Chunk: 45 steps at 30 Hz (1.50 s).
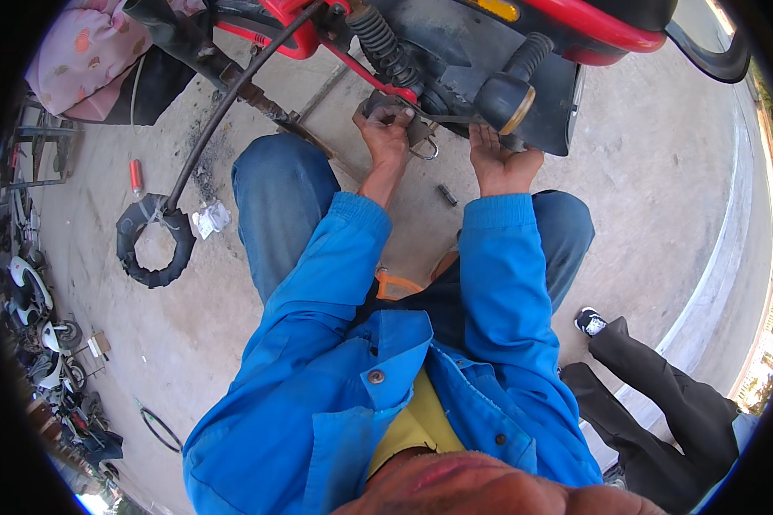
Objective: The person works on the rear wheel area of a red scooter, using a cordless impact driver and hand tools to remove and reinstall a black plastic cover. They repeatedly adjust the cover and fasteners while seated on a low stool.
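My left hand (386,135) grips a dark metal bracket (417,132) below a coil-spring shock absorber (386,48) and the end of a red frame tube (386,84). Palm up, my right hand (505,161) reaches under the black rear mudguard (554,106), beside a turn signal lamp (505,100). A dark flat bar (451,118) spans between both hands, its right end meeting my right fingertips. Whether those fingers grip it is hidden. Just under the bracket hangs a bent metal loop (430,149). On the concrete between my knees lies a small metal cylinder (448,195), perhaps a socket.
Left of me, a black wrapped ring (125,235) lies at the end of a long dark rod (216,119), near a plastic bag (211,219) and a red tubular object (135,175). Another person's legs (650,380) are at right. Parked motorcycles (58,341) line the far left.
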Tool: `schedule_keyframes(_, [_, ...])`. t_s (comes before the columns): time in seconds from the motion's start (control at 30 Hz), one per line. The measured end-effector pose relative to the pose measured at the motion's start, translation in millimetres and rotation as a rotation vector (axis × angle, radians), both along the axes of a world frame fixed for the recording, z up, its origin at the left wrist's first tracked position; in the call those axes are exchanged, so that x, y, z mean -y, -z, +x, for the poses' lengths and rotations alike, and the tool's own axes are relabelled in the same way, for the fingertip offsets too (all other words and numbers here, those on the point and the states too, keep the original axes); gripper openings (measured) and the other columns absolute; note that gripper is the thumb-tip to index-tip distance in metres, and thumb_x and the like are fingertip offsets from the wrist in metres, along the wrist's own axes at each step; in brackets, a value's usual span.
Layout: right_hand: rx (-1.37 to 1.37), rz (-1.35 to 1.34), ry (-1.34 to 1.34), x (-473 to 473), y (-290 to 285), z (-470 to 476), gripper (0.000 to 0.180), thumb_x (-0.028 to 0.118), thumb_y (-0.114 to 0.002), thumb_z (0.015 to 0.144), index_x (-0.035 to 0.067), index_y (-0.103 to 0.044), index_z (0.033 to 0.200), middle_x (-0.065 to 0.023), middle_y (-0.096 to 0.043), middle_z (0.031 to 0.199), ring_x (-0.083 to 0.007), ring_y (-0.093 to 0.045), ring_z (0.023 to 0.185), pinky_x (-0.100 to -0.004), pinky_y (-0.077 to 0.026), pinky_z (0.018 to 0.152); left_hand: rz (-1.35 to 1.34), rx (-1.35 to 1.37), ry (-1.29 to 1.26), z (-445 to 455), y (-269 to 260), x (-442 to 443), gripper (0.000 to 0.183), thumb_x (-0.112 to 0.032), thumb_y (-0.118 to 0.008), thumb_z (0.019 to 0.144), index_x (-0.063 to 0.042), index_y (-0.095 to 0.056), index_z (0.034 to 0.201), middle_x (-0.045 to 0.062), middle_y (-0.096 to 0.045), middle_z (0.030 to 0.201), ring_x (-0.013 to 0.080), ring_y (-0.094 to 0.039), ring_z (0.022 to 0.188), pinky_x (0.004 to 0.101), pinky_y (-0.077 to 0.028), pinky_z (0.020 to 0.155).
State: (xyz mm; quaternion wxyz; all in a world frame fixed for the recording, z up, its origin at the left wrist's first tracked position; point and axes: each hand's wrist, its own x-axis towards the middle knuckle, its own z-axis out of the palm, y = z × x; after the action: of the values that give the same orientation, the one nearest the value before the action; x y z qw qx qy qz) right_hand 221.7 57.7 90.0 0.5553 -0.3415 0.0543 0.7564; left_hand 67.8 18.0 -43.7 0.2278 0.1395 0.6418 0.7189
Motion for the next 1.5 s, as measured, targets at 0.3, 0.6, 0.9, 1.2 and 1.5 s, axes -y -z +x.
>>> schedule_keyframes(0.3, [0.01,-0.116,0.077,-1.3,-14.1,-4.4,0.069,0.043,-0.056,0.101,0.0,-0.038,0.152,-0.0226,-0.036,0.158,-0.036,-0.031,0.153,-0.0526,-0.019,0.129,-0.083,-0.292,-0.092,7.0,-3.5,0.7,0.028,0.001,-0.086,0.074,0.001,-0.071,0.098,0.014,-0.048,0.144,0.0346,-0.049,0.131,0.0459,-0.043,0.11])
schedule_keyframes(0.6, [0.005,-0.104,0.038,-3.2,-5.9,1.5,0.069,0.042,-0.055,0.102,0.0,-0.036,0.153,-0.0221,-0.031,0.161,-0.0381,-0.03,0.154,-0.0543,-0.022,0.129,-0.349,-0.708,-0.077,12.4,-28.6,16.7,0.018,-0.002,-0.085,0.075,-0.002,-0.075,0.09,0.018,-0.048,0.143,0.04,-0.042,0.134,0.0501,-0.035,0.112])
schedule_keyframes(0.9, [0.058,0.037,-0.042,-2.8,11.9,8.1,0.083,0.048,-0.063,0.097,0.002,-0.028,0.156,-0.0236,-0.032,0.16,-0.037,-0.031,0.153,-0.052,-0.024,0.127,-0.225,-0.624,0.002,2.3,-21.2,14.9,0.016,-0.005,-0.081,0.08,0.0,-0.071,0.091,0.027,-0.042,0.144,0.0456,-0.036,0.137,0.0513,-0.033,0.116])
schedule_keyframes(1.2, [0.101,0.154,-0.101,-6.2,32.7,18.6,0.077,0.046,-0.056,0.103,-0.004,-0.028,0.155,-0.0256,-0.042,0.154,-0.0395,-0.043,0.145,-0.0562,-0.037,0.121,-0.161,-0.759,0.057,-10.9,-13.3,18.3,0.019,-0.01,-0.084,0.078,-0.001,-0.073,0.091,0.026,-0.044,0.142,0.0455,-0.037,0.135,0.051,-0.036,0.114])
schedule_keyframes(1.5, [0.391,0.141,-0.516,44.2,33.6,42.5,0.059,0.042,-0.047,0.109,-0.006,-0.045,0.145,-0.021,-0.054,0.144,-0.0409,-0.055,0.133,-0.0519,-0.047,0.111,-0.185,-0.802,0.089,-7.9,-5.8,16.0,0.021,-0.012,-0.086,0.079,-0.002,-0.077,0.096,0.026,-0.044,0.144,0.0456,-0.038,0.134,0.0528,-0.035,0.113])
